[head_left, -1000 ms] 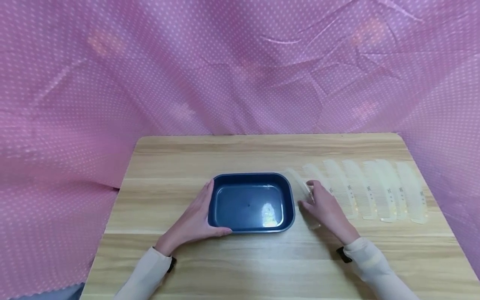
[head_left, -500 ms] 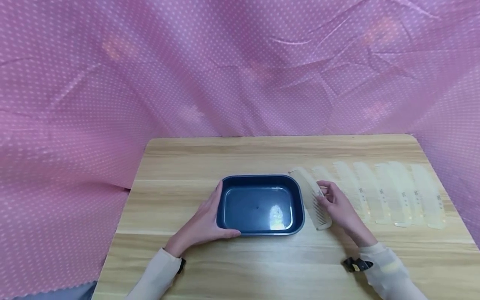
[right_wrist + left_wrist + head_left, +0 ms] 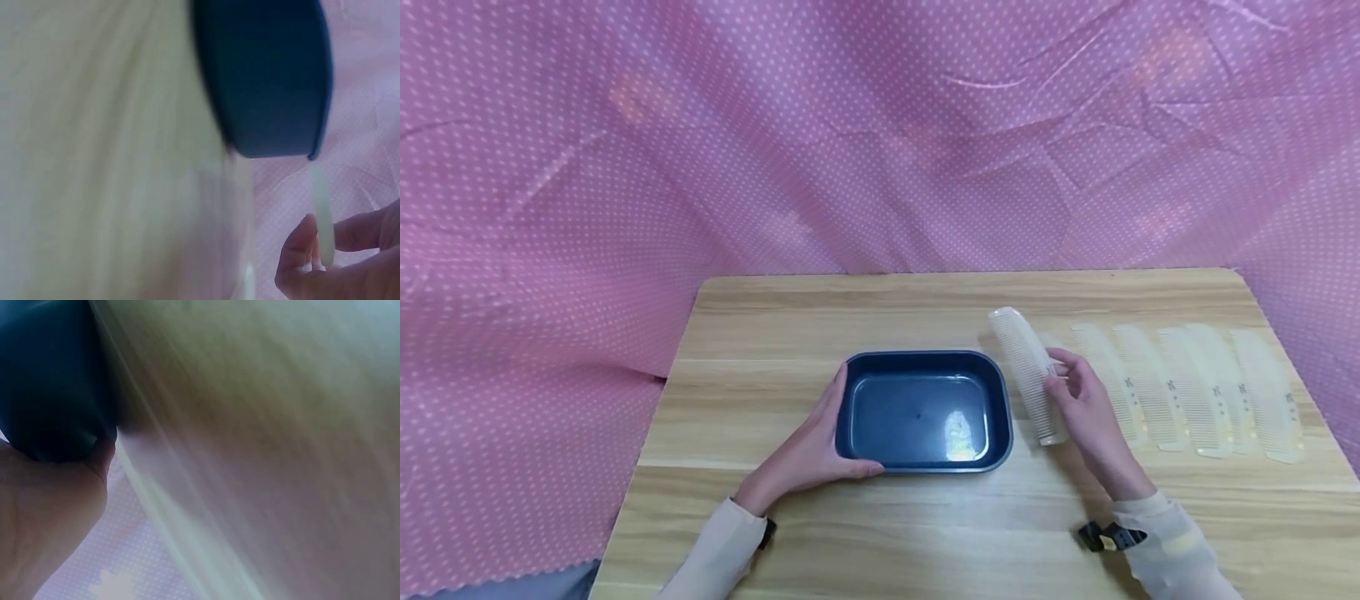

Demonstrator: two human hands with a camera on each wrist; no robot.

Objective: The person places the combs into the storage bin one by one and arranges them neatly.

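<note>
Near the middle of the table a deep blue rectangular plastic box [image 3: 925, 470] stands with nothing inside. My left hand [image 3: 805, 450] holds its left end, thumb along the front wall and fingers along the left side. To the right of the box, my right hand [image 3: 1086, 408] pinches a pale, translucent comb [image 3: 1021, 358] by its long back edge, teeth facing the box. That comb is tilted up, its far end raised above the table. The right wrist view shows the comb [image 3: 322, 215] edge-on between thumb and fingers. My right hand partly hides another comb behind it.
Several similar pale combs [image 3: 1168, 392] lie side by side in a row at the right of the wooden table [image 3: 865, 542], two of them overlapping. A pink dotted cloth [image 3: 880, 167] hangs behind the table and along its sides.
My right hand has picked up the comb nearest the box and tilted it upward, turning its face into view. My left hand stays on the box. The head view has shifted slightly.
</note>
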